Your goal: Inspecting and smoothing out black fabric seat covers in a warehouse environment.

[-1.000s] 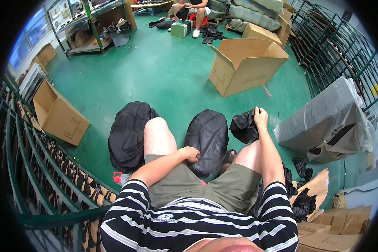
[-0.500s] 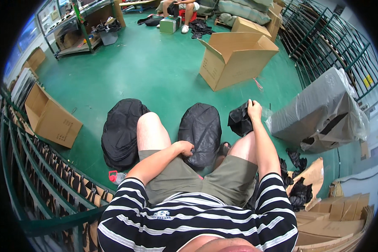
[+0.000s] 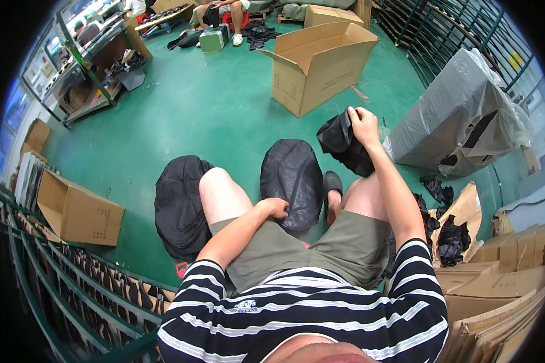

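My right hand [image 3: 363, 126] is closed on the edge of a folded black fabric piece [image 3: 344, 144] and holds it up above my right knee. Between my legs lies a rounded, oval black fabric bundle [image 3: 292, 178] with a wrinkled top. At its near left edge is my left hand [image 3: 277, 208], its fingers curled in; whether they pinch anything is hidden. Beside my left leg stands a layered pile of similar black fabric pieces [image 3: 181, 206], partly covered by the knee.
An open cardboard box [image 3: 321, 66] stands ahead on the green floor, another box [image 3: 82, 209] at left. A grey plastic-wrapped block [image 3: 454, 115] is at right. Black scraps [image 3: 453, 239] and flattened cardboard [image 3: 496, 284] lie near my right side. Racks flank both sides; a person [image 3: 227, 12] sits far ahead.
My right hand has lifted the black fabric piece forward and up, and the piece hangs more spread out. The left hand stays by the bundle. The whole view has shifted a little.
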Motion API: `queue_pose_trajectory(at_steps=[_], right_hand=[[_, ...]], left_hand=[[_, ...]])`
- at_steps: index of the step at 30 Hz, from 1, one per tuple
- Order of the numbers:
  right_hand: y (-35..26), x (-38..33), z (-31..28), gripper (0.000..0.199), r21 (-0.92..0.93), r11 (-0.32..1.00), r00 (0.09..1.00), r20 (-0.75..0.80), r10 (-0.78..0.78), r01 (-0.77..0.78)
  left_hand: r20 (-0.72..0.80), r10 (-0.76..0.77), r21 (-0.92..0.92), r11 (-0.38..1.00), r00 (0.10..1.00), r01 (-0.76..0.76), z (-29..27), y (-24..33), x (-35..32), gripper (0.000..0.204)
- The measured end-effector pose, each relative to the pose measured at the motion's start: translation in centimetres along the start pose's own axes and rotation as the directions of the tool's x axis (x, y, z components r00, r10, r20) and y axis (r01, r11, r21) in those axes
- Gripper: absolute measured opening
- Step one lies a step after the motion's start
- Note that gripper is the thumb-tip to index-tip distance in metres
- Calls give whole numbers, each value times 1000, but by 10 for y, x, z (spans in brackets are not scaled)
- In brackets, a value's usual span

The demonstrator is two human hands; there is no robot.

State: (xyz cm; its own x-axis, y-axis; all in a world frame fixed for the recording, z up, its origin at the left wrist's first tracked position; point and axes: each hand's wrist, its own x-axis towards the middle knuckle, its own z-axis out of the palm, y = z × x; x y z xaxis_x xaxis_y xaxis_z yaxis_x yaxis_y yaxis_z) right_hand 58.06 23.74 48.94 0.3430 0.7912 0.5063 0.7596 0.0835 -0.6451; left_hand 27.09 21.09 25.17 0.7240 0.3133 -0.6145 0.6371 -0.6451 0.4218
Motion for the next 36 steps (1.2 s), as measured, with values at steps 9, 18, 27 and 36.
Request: queue_pose_trajectory(at_steps=[9, 18, 27, 36], right_hand=[[30, -37, 83, 37, 228, 959, 984, 105, 146, -167], [77, -76, 113, 40, 357, 828, 901, 129, 415, -432], [78, -70, 103, 36, 434, 787, 899, 216, 381, -439], [81, -58, 106, 37, 430, 835, 937, 93, 336, -343]], left_hand=[[-106, 28, -49, 998, 994, -33, -7, 23, -7, 57], [-361, 641, -760, 219, 677, -612, -132, 185, -212, 73], [-176, 860, -864, 98, 479, -494, -115, 236, -197, 66], [-128, 848, -858, 165, 514, -487, -76, 235, -183, 60]])
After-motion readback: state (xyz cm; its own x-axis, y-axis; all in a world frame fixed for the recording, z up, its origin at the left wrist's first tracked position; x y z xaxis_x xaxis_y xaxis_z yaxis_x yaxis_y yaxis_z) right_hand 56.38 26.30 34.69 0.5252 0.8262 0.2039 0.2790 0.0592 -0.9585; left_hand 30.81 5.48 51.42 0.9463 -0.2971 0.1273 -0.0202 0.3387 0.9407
